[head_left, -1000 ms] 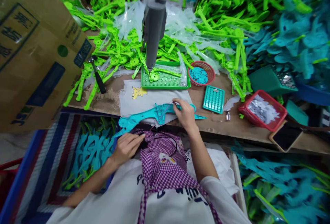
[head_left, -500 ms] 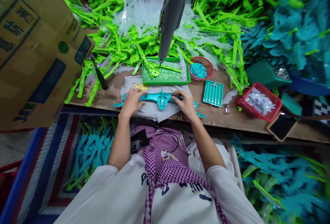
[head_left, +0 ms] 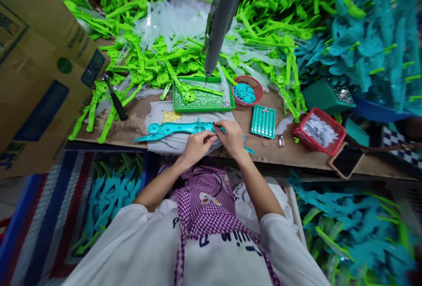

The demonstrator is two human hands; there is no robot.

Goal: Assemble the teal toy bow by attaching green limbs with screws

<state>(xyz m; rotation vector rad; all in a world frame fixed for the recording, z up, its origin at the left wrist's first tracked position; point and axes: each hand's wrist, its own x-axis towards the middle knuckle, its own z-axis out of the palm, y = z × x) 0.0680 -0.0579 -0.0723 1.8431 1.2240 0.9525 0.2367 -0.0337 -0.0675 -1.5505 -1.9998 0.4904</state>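
Turquoise part [head_left: 174,128], cloth [head_left: 190,117] beneath, left hand [head_left: 198,146] beside right hand [head_left: 232,139]

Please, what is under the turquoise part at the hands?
A pale cloth lies under most of the turquoise part; what the part and the right hand cover cannot be seen.

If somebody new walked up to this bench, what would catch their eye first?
Probably the sprawling heap of bright lime-green plastic parts across the back of the bench. Next, the grey cylindrical tool hanging upper centre, thin tip pointing down at the rectangular green perforated plastic tray. Then the long turquoise plastic piece on pale cloth, the left hand and right hand together at its right part.
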